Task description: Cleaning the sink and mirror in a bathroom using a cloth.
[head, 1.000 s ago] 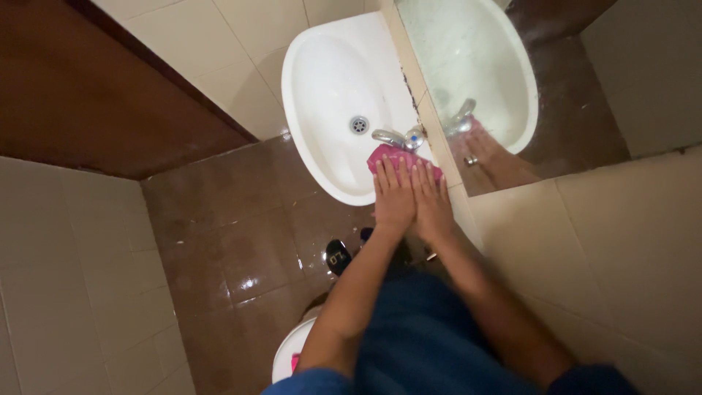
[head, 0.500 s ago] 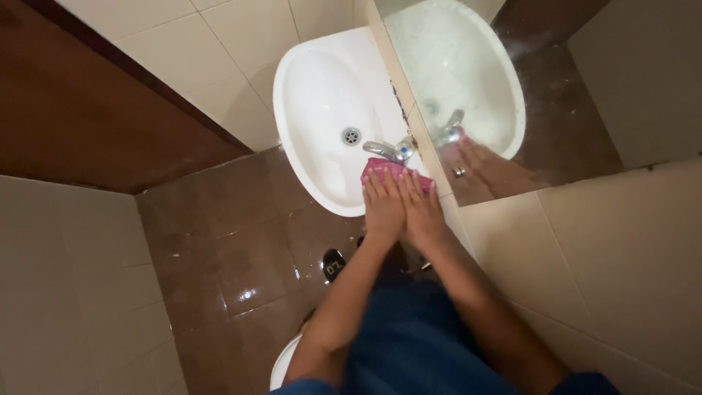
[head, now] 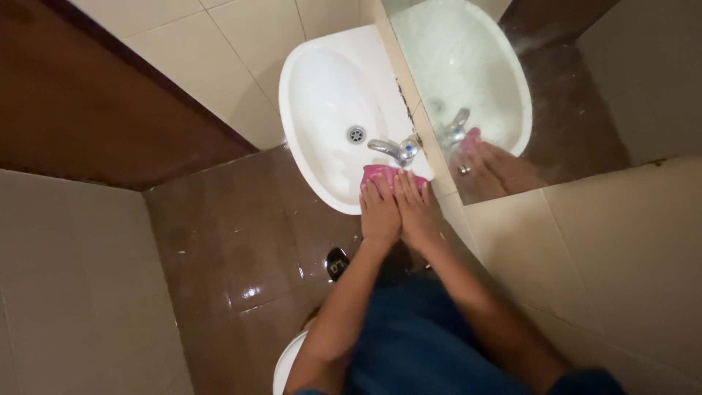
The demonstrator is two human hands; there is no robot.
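A person in blue clothing stood over a white washbasin (head: pixel 322 110) in a small tiled washroom, both arms stretched toward twelve o'clock. At the bottom of the view, near six o'clock, the curved white edge of a toilet (head: pixel 285 366) showed beside the left elbow, and a small dark object (head: pixel 337 262) lay on the wet brown floor tiles (head: pixel 234 241) at about nine o'clock from the forearms. The left hand (head: pixel 380 212) and the right hand (head: pixel 415 216) lay side by side, touching, fingers flat and spread, palms pressed down on a pink cloth (head: pixel 384 174); neither hand curled around it. The cloth sat on the near rim of the basin, just below the chrome tap (head: pixel 395 150), with only its far edge peeking past the fingertips. Beyond the tap, at eleven o'clock, the metal drain (head: pixel 356 134) sat in the bowl. At one o'clock a wall mirror (head: pixel 556 95) repeated the basin, tap and hands.
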